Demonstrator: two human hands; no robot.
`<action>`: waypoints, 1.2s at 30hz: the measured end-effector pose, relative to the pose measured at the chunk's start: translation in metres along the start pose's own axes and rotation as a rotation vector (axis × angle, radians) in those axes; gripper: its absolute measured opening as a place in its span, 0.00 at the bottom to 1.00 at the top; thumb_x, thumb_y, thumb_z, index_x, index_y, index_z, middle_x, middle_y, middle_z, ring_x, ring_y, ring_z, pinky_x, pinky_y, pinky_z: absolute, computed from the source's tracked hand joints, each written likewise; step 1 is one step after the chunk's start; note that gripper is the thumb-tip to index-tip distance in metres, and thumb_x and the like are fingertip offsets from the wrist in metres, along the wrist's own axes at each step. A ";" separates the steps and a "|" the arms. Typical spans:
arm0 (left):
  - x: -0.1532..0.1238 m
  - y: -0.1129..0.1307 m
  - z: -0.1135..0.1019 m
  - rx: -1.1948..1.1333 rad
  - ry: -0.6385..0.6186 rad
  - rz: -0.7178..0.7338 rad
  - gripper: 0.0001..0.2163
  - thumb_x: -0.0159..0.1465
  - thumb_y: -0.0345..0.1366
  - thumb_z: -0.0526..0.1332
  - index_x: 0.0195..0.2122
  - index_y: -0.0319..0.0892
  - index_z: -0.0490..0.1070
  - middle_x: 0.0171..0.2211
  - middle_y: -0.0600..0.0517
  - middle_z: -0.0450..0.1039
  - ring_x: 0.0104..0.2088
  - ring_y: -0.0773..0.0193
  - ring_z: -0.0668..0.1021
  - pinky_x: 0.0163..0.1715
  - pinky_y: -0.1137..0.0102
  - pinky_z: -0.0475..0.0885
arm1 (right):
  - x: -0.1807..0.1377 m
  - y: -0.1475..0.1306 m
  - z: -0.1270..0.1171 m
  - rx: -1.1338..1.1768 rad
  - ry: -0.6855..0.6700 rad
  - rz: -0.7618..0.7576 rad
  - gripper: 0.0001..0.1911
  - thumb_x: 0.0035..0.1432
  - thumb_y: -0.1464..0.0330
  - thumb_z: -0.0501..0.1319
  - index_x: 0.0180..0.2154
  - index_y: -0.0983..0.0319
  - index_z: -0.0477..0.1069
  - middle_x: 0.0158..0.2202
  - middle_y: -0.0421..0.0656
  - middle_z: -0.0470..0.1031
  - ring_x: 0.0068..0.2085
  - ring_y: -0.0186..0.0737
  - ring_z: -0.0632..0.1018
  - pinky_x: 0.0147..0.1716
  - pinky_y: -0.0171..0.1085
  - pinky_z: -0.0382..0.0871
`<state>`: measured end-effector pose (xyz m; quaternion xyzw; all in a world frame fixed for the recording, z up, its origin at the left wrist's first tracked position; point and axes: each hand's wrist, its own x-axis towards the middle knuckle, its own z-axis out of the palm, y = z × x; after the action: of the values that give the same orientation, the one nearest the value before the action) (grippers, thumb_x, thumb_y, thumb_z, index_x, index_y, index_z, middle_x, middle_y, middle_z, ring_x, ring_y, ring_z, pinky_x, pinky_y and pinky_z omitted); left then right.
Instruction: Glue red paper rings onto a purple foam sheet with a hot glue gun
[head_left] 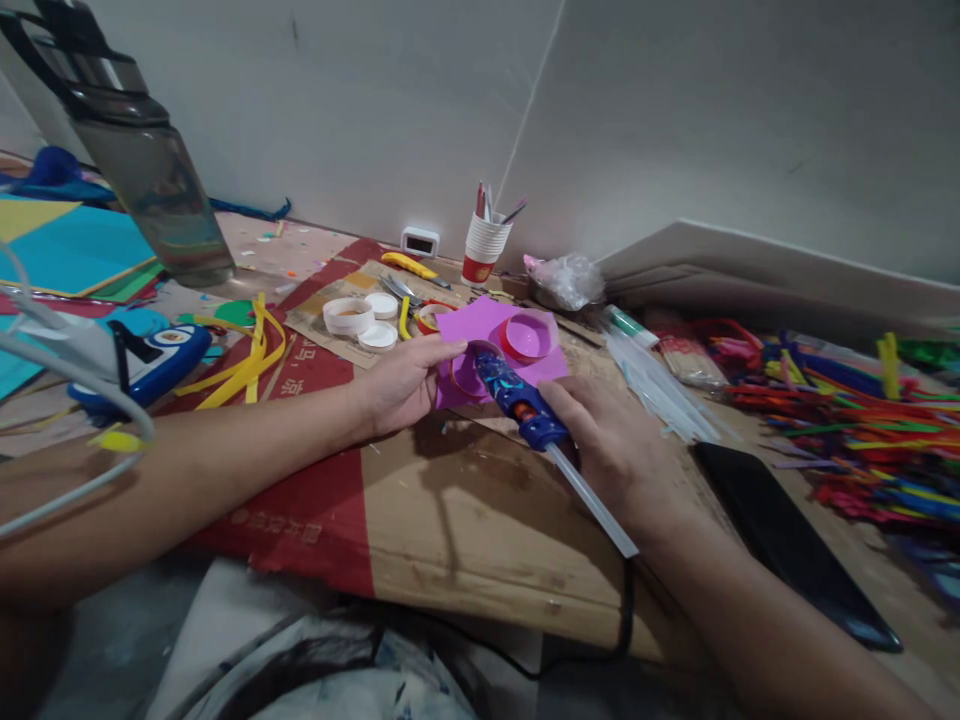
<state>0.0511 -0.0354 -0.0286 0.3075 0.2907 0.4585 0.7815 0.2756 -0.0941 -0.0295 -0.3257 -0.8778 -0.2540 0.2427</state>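
My right hand [607,440] is wrapped round a blue hot glue gun [517,400], with a clear glue stick [592,500] jutting from its back end. The gun's nozzle points down at a ring [466,378] on the left part of a purple sheet [469,318]. Thumb and fingers of my left hand [409,382] close on that ring's left side; the gun and fingers partly hide it. A second ring, red-walled [529,340], stands on the sheet's right part, its inside showing purple.
White round lids [379,335], a yellow utility knife [412,265] and a paper cup stack with pens [487,240] lie beyond. Left are yellow strips [251,365] and a tall water bottle [150,160]. Right are glue sticks [660,380], a black phone [795,540] and colourful pipe cleaners [885,420].
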 end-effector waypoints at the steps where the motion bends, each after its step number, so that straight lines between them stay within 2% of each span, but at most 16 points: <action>1: 0.000 -0.001 0.000 0.003 0.002 -0.009 0.11 0.68 0.23 0.54 0.44 0.30 0.76 0.34 0.42 0.82 0.28 0.64 0.82 0.33 0.69 0.81 | 0.000 -0.001 -0.001 0.000 0.007 -0.006 0.17 0.64 0.76 0.56 0.55 0.65 0.63 0.43 0.55 0.78 0.39 0.51 0.77 0.35 0.45 0.73; 7: 0.003 -0.005 -0.007 0.014 -0.043 -0.029 0.10 0.69 0.24 0.54 0.41 0.31 0.76 0.33 0.44 0.82 0.29 0.66 0.82 0.35 0.71 0.81 | 0.001 -0.003 -0.001 -0.014 0.012 -0.003 0.18 0.63 0.76 0.56 0.55 0.65 0.64 0.42 0.54 0.78 0.39 0.51 0.76 0.36 0.45 0.71; 12: 0.003 -0.006 -0.008 -0.013 -0.046 0.073 0.10 0.68 0.23 0.55 0.43 0.33 0.76 0.37 0.44 0.83 0.34 0.61 0.84 0.37 0.63 0.84 | 0.001 -0.002 0.000 -0.061 -0.011 0.044 0.21 0.61 0.78 0.56 0.56 0.64 0.64 0.42 0.53 0.78 0.39 0.51 0.76 0.36 0.45 0.72; 18: 0.001 -0.004 -0.004 -0.015 -0.004 0.132 0.10 0.67 0.24 0.57 0.45 0.35 0.76 0.38 0.44 0.84 0.34 0.60 0.84 0.44 0.54 0.82 | 0.000 -0.001 0.000 -0.031 -0.010 0.046 0.22 0.62 0.77 0.55 0.57 0.67 0.64 0.42 0.55 0.77 0.39 0.52 0.77 0.35 0.45 0.72; 22: 0.001 -0.004 -0.004 0.002 0.015 0.150 0.10 0.66 0.23 0.57 0.44 0.35 0.75 0.39 0.44 0.83 0.35 0.61 0.84 0.47 0.54 0.82 | -0.003 0.001 0.003 0.050 0.011 0.086 0.23 0.64 0.74 0.54 0.60 0.63 0.62 0.42 0.53 0.77 0.41 0.51 0.77 0.36 0.45 0.72; 26: 0.000 -0.005 -0.007 0.082 0.004 0.082 0.06 0.67 0.25 0.57 0.41 0.36 0.73 0.38 0.44 0.82 0.32 0.59 0.84 0.36 0.56 0.84 | -0.006 0.003 0.005 0.056 -0.010 0.131 0.20 0.66 0.71 0.54 0.59 0.60 0.62 0.43 0.51 0.77 0.41 0.50 0.77 0.36 0.44 0.72; 30: 0.000 -0.009 -0.009 0.179 -0.013 0.094 0.08 0.68 0.27 0.57 0.45 0.38 0.73 0.37 0.44 0.81 0.32 0.59 0.83 0.29 0.63 0.82 | -0.005 0.001 0.004 0.041 -0.092 0.148 0.17 0.67 0.70 0.53 0.56 0.64 0.63 0.42 0.54 0.77 0.40 0.51 0.78 0.35 0.45 0.71; 36: 0.005 -0.016 -0.015 0.281 0.029 0.245 0.08 0.65 0.31 0.65 0.45 0.39 0.76 0.36 0.50 0.80 0.34 0.64 0.81 0.36 0.68 0.79 | -0.001 -0.005 0.000 0.075 -0.134 0.205 0.15 0.65 0.71 0.54 0.53 0.63 0.65 0.39 0.52 0.78 0.38 0.51 0.78 0.34 0.44 0.69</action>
<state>0.0512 -0.0337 -0.0508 0.4400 0.3233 0.5096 0.6650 0.2733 -0.0977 -0.0316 -0.4206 -0.8631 -0.1723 0.2201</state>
